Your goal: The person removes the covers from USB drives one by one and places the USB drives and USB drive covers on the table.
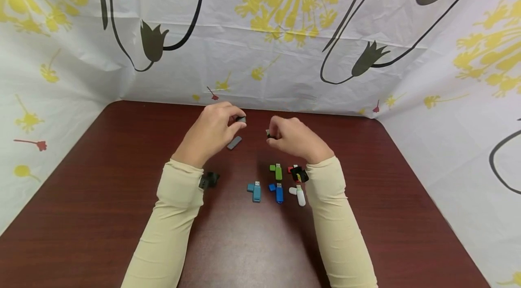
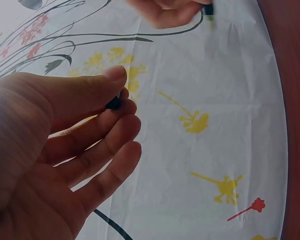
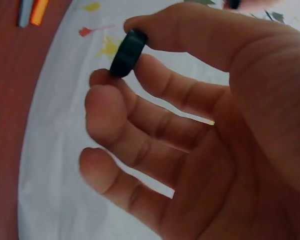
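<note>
My left hand [image 1: 211, 129] pinches a small dark cap [image 1: 241, 119] between thumb and forefinger. Across a gap from it, my right hand [image 1: 297, 136] holds a black USB stick [image 3: 128, 53] in its fingertips, the metal plug [image 1: 267, 133] pointing toward the left hand. In the left wrist view the cap [image 2: 114, 103] is mostly covered by the fingers. A grey USB stick [image 1: 234, 143] lies on the table just below the left hand.
Uncapped USB sticks lie in front with their caps beside them: green [image 1: 278, 172], teal [image 1: 257, 192], blue [image 1: 279, 193] and white [image 1: 300, 196]. A red cap [image 1: 290, 170] shows by the right wrist camera [image 1: 299, 174]. Patterned cloth [image 1: 244, 62] borders the table [image 1: 101, 197].
</note>
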Demonstrator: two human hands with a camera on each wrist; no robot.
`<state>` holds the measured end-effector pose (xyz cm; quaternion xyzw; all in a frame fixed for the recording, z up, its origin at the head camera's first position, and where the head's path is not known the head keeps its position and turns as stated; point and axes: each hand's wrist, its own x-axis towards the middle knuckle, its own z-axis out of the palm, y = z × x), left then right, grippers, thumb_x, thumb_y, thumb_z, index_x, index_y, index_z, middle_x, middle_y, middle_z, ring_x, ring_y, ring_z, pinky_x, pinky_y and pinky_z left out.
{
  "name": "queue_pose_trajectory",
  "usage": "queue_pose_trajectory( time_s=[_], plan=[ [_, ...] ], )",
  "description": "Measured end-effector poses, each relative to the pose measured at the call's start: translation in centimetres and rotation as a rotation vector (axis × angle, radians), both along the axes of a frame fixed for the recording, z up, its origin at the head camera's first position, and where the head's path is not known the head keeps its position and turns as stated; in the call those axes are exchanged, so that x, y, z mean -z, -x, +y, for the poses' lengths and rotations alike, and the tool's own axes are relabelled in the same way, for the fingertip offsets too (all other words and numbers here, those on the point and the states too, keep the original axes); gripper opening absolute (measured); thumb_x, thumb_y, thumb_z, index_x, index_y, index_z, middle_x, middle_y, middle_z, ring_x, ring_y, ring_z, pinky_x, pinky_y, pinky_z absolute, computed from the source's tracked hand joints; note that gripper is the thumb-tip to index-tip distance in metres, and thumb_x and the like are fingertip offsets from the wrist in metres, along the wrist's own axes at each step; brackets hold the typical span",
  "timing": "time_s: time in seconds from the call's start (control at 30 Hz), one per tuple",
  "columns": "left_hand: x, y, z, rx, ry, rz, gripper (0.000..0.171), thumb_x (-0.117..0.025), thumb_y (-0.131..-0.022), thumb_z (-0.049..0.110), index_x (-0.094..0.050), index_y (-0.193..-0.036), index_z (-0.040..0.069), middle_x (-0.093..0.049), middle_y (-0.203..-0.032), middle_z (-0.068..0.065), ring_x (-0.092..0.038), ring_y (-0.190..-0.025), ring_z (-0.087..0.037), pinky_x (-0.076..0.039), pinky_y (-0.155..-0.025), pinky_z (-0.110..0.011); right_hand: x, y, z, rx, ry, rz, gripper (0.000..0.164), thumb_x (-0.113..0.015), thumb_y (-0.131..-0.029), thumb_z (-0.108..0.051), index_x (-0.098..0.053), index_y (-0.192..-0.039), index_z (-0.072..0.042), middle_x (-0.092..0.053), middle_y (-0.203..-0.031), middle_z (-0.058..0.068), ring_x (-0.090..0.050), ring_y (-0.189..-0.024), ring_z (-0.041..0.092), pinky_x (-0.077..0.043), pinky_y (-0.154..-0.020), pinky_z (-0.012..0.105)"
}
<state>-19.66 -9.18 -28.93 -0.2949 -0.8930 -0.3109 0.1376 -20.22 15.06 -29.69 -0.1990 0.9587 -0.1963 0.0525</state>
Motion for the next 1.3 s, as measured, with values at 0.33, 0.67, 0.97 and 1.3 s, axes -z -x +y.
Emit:
queue_pose_trajectory(
  time_s=[0.33, 0.67, 0.97, 1.3],
  plan=[
    [0.2, 0.0, 0.2, 0.004, 0.019, -0.018, 0.018, -0.079, -0.1, 0.012, -0.081, -0.117, 0.005, -0.075, -0.109, -0.01, -0.066, -0.089, -0.023, -0.059, -0.08, -0.037, 2.6, 1.1, -1.8, -0.075, -0.083, -0.167, 0.009, -0.065, -0.103, -0.01, -0.068, -0.095, -0.007, -0.064, -0.077, 0.002, -0.053, -0.06, 0.011, -0.045, -0.062, 0.027],
    [0.2, 0.0, 0.2, 0.003, 0.017, -0.027, 0.019, -0.08, -0.099, 0.012, -0.081, -0.117, 0.005, -0.075, -0.112, -0.01, -0.068, -0.092, -0.023, -0.06, -0.081, -0.037, 4.7, 1.8, -3.5, -0.116, -0.159, -0.26, 0.028, -0.065, -0.101, -0.01, -0.054, -0.076, -0.015, -0.042, -0.064, -0.005, -0.039, -0.055, 0.009, -0.035, -0.056, 0.026],
    [0.2, 0.1, 0.3, 0.013, 0.005, -0.007, 0.017, -0.08, -0.099, 0.01, -0.081, -0.115, 0.005, -0.076, -0.109, -0.009, -0.069, -0.092, -0.023, -0.059, -0.081, -0.036, 6.1, 1.8, -5.0, -0.089, -0.237, -0.37, 0.05, -0.065, -0.104, -0.011, -0.049, -0.057, -0.018, -0.046, -0.052, -0.003, -0.05, -0.052, 0.013, -0.043, -0.056, 0.027],
    [0.4, 0.1, 0.6, 0.034, -0.005, -0.003, 0.015, -0.08, -0.099, 0.01, -0.081, -0.113, 0.005, -0.076, -0.109, -0.009, -0.07, -0.092, -0.022, -0.06, -0.081, -0.037, 6.9, 1.6, -5.8, -0.013, -0.318, -0.374, 0.029, -0.066, -0.103, -0.012, -0.059, -0.075, -0.011, -0.054, -0.068, 0.003, -0.051, -0.058, 0.015, -0.044, -0.061, 0.03]
  ],
)
